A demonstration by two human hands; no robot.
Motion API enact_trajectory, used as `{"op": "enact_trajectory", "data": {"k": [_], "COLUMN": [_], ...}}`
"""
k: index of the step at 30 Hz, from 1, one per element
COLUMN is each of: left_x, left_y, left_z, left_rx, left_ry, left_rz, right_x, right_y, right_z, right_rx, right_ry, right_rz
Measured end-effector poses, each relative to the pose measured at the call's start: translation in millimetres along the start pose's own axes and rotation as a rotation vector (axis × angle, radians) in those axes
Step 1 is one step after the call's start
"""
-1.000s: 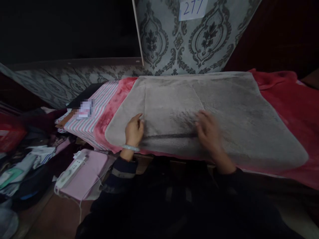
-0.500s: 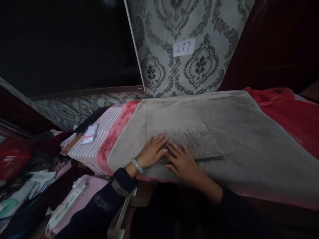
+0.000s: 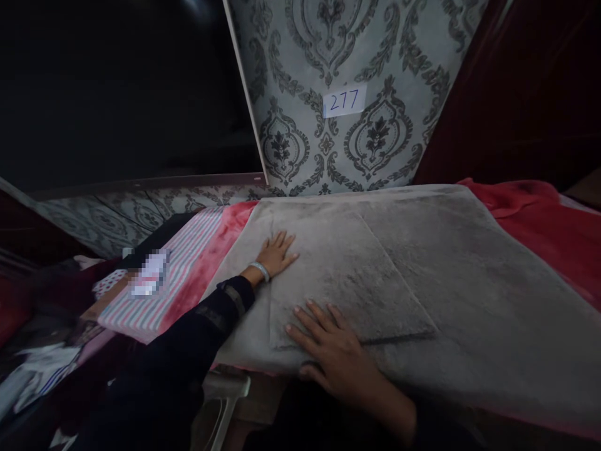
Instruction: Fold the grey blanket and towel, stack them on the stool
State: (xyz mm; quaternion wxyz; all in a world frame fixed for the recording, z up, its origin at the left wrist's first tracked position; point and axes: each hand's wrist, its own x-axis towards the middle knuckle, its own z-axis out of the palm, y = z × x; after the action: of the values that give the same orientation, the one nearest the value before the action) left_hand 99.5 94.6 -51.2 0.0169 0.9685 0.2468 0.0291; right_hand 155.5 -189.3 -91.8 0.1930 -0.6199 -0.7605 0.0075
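Observation:
A grey plush piece of fabric (image 3: 338,275), roughly square, lies flat on a larger grey plush blanket (image 3: 493,326). My left hand (image 3: 276,254), with a pale bangle at the wrist, rests with spread fingers by the left edge of the square piece. Lower down, my right hand (image 3: 333,351) has its fingers apart over the near edge of that piece. Neither hand grips anything. The pile looks darker and ruffled in the middle and right of the square.
Red plush cloth (image 3: 554,225) shows at the right, and a striped cloth (image 3: 164,275) at the left. A large dark screen (image 3: 126,94) stands behind. A paper marked 277 (image 3: 345,101) is on the patterned wall. Clothes (image 3: 44,376) lie piled at lower left.
My left hand has moved up and left, away from my right hand. My right hand has come down toward me, fingers spread wider. The camera view has shifted slightly.

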Motion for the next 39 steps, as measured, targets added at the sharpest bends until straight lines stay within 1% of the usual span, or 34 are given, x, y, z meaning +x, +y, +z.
{"op": "enact_trajectory", "data": {"k": [2, 3, 6, 8, 9, 11, 12, 14, 15, 16, 18, 20, 22, 24, 25, 28, 30, 32, 34, 36, 39], "left_x": [8.1, 10.5, 13.3, 14.2, 15.3, 18.9, 21.3, 26.3, 28.4, 30.1, 32.1, 32.7, 32.9, 33.0, 32.8, 29.4, 24.2, 18.2, 14.3, 15.9, 31.1], "left_y": [-7.7, -10.8, -16.4, -15.0, -11.5, 3.1, 14.4, 43.0, 58.5, 73.2, 96.4, 106.1, 100.9, 83.8, 72.7, 38.7, 22.0, 12.4, 9.6, 13.8, 33.9], "left_z": [3.8, 5.5, 5.8, 0.1, -4.2, -13.8, -18.0, -22.9, -23.0, -21.6, -14.6, -5.5, 1.1, 2.7, 1.9, -2.3, -4.4, -7.0, -12.4, -21.4, -35.7], "left_rx": [-0.033, -0.054, -0.107, -0.116, -0.113, -0.105, -0.102, -0.100, -0.098, -0.094, -0.071, -0.036, -0.009, -0.008, -0.018, -0.057, -0.065, -0.055, -0.042, -0.027, -0.014], "left_ry": [0.007, 0.019, 0.071, 0.083, 0.082, 0.082, 0.078, 0.052, 0.034, 0.016, 0.014, 0.043, 0.058, 0.034, 0.015, -0.017, -0.022, -0.024, -0.028, -0.028, -0.016], "left_rz": [-0.121, -0.157, -0.194, -0.205, -0.217, -0.230, -0.215, -0.137, -0.092, -0.057, -0.035, -0.042, -0.063, -0.134, -0.194, -0.374, -0.430, -0.445, -0.455, -0.458, -0.406], "right_x": [0.4, 0.1, -2.3, -2.2, -0.2, 9.5, 17.6, 38.7, 50.1, 60.9, 76.5, 81.7, 79.1, 74.5, 73.1, 72.9, 74.0, 74.2, 74.8, 79.0, 96.3], "right_y": [0.0, -0.8, -4.4, -2.2, 2.6, 22.9, 38.3, 76.3, 96.2, 115.0, 144.5, 160.8, 166.7, 167.5, 167.3, 165.9, 164.3, 162.9, 163.9, 169.4, 184.0], "right_z": [2.3, 3.9, 4.3, -5.2, -14.0, -38.2, -51.6, -74.6, -81.8, -85.1, -80.1, -64.8, -48.8, -39.2, -37.4, -39.5, -42.2, -43.8, -45.4, -49.9, -64.0], "right_rx": [-0.012, -0.024, -0.068, -0.058, -0.025, 0.058, 0.092, 0.057, 0.019, -0.028, -0.124, -0.197, -0.238, -0.254, -0.252, -0.226, -0.212, -0.204, -0.193, -0.157, -0.086], "right_ry": [-0.007, -0.007, 0.018, 0.021, 0.013, 0.018, 0.038, 0.138, 0.172, 0.186, 0.152, 0.101, 0.084, 0.097, 0.101, 0.082, 0.057, 0.038, 0.025, 0.017, 0.050], "right_rz": [-0.005, -0.005, 0.015, -0.002, -0.014, 0.000, 0.039, 0.175, 0.250, 0.308, 0.377, 0.411, 0.425, 0.425, 0.425, 0.443, 0.465, 0.477, 0.475, 0.473, 0.516]}}
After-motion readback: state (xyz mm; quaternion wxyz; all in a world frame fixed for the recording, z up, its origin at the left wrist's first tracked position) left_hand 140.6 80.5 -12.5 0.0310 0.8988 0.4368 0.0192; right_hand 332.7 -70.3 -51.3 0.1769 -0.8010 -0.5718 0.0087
